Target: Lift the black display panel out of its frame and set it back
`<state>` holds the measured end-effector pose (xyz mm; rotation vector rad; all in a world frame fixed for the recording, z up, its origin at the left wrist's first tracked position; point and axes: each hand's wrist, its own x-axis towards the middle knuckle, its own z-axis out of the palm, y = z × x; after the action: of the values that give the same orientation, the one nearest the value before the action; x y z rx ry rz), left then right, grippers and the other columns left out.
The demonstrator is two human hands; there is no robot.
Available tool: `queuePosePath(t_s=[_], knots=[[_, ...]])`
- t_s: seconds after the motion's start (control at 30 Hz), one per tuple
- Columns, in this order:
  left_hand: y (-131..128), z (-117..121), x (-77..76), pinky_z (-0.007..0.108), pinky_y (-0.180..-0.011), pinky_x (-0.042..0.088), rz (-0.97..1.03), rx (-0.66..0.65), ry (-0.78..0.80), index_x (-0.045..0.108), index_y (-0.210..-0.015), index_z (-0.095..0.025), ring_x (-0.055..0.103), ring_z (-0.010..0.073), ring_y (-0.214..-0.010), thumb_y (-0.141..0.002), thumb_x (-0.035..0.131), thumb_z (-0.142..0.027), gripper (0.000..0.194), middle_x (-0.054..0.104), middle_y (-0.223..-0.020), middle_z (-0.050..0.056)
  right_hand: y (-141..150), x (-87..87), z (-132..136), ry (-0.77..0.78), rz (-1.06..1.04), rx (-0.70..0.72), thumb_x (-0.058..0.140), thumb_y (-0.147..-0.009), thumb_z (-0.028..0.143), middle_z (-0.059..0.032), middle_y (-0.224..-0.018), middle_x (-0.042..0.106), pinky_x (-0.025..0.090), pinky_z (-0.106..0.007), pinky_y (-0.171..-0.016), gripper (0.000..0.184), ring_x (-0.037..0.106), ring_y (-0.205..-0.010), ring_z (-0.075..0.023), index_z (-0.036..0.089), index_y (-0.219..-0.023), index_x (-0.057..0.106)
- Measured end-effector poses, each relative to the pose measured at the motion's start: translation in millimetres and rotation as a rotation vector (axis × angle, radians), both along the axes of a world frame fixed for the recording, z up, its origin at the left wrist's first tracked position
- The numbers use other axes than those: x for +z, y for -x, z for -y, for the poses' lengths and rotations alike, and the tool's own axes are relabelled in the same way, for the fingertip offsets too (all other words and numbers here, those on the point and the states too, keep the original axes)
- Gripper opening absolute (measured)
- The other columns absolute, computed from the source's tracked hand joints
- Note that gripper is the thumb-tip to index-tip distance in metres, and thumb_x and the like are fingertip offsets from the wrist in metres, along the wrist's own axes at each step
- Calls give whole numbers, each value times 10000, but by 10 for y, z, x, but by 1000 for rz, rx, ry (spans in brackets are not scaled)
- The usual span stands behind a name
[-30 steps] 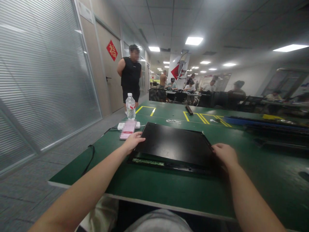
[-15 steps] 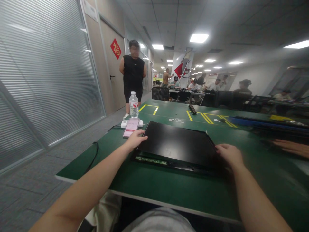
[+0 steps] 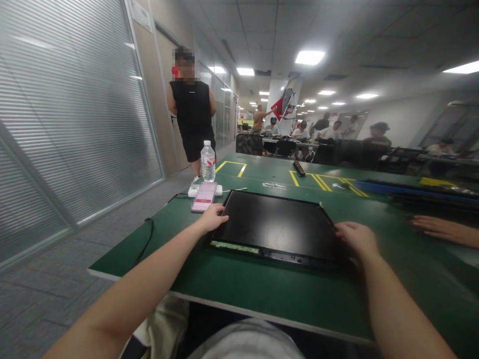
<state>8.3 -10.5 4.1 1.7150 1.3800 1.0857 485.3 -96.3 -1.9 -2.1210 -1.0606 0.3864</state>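
Note:
A black display panel lies on the green table in front of me, within a dark frame. Along its near edge runs a strip of green circuit board, beside a black strip. My left hand grips the panel's left edge, thumb on top and fingers partly hidden behind the edge. At the right edge, my right hand is closed on the panel, its fingertips pinching the rim. The undersides of both grips are hidden.
A phone leans on a white power strip, with a water bottle behind. Another person's hand rests at the right, near a blue tray. A person stands beyond the table.
The panel's near edge has come down towards the circuit strip and frame. Another person's hand has entered at the right. The standing person has turned and shifted left.

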Motion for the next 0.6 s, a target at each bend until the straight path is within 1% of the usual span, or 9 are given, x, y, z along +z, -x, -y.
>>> queuePosePath(t_s=[0.1,0.2,0.4,0.53,0.6], knots=[[3,-12,-18,410,-1120,397,-34,38,-9,714,-700,-198,569,359,-1252,-573,792,-170,152,682,-1161,115,6,6,1,8,-28,-13,608,-723,452,-97,-837,773,479,-338,-588,353,684,-694,-242,206,-907,781],[10,-24,-29,412,-1155,359,-62,42,9,706,-713,-192,542,363,-1289,-582,790,-183,156,655,-1227,130,11,10,3,7,-55,-21,617,-722,443,-102,-843,772,486,-336,-596,351,682,-692,-238,199,-916,778],[20,-30,-39,440,-1162,362,-93,27,-4,708,-739,-179,534,387,-1295,-602,790,-190,160,616,-1273,169,29,24,17,8,-46,-10,610,-734,447,-102,-846,773,490,-335,-607,346,677,-686,-232,200,-912,775],[22,-33,-57,421,-1176,358,-133,14,-28,710,-726,-180,527,387,-1305,-614,791,-193,139,603,-1294,169,80,81,50,33,-10,-11,595,-739,428,-100,-844,773,480,-332,-597,342,678,-682,-234,202,-918,780],[23,-39,-66,426,-1177,362,-171,2,-44,721,-754,-172,529,389,-1306,-637,777,-205,133,596,-1310,177,102,109,63,36,8,-3,591,-740,419,-100,-839,773,476,-332,-602,341,679,-689,-235,199,-917,784]])
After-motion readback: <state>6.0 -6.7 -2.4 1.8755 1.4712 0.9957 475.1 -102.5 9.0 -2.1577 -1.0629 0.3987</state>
